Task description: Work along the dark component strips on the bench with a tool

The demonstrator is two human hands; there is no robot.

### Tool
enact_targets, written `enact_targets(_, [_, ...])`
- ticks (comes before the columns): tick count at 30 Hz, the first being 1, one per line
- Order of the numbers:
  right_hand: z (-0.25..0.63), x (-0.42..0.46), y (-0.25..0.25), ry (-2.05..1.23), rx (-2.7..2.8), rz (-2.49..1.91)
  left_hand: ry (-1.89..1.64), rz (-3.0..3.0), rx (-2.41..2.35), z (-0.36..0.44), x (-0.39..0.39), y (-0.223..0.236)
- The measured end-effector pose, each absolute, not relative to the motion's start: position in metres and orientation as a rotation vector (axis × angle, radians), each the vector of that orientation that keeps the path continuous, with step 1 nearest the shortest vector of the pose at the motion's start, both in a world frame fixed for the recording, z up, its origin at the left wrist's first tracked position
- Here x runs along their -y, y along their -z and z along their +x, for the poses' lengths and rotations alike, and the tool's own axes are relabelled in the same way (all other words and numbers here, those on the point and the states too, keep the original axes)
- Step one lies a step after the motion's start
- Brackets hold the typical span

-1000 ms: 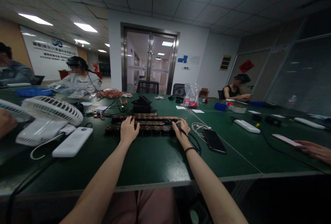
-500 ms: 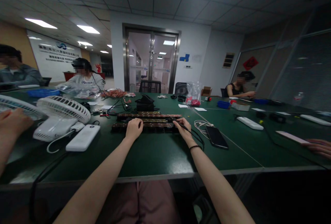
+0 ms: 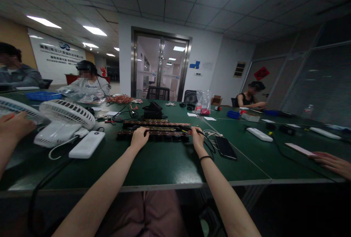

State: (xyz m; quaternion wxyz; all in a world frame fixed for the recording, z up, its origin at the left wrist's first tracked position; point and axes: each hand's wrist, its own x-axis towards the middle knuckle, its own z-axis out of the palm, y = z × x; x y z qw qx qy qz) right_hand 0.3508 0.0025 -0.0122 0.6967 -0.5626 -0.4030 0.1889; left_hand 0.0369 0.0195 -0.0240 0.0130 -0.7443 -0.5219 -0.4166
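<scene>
Long black strips carrying thin copper-coloured rods lie side by side across the table in front of me. My left hand rests at the near strip, left of its middle, with the fingers curled in. Whatever those fingers pinch is too small and dark to tell. At the right end of the strips, my right hand is closed around a black pen-shaped tool with a cord. The tool's tip points left over the strips and is hard to make out. Its black cord loops down beside my wrist.
Left of me stand a white fan and a white power bank. A dark phone and white cable lie at right. Behind the strips sits a black box-like object. Other people's hands reach in at both sides.
My right hand has shifted slightly right along the strips with the tool. My left hand stays at about the same place. The view has turned a little to the right.
</scene>
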Motion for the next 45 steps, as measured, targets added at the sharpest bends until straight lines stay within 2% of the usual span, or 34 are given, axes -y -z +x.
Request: enact_targets(45, [0.353,0.005,0.012,-0.219,1.034,-1.369,1.251,-2.315,1.607,0.039,-0.016,0.023])
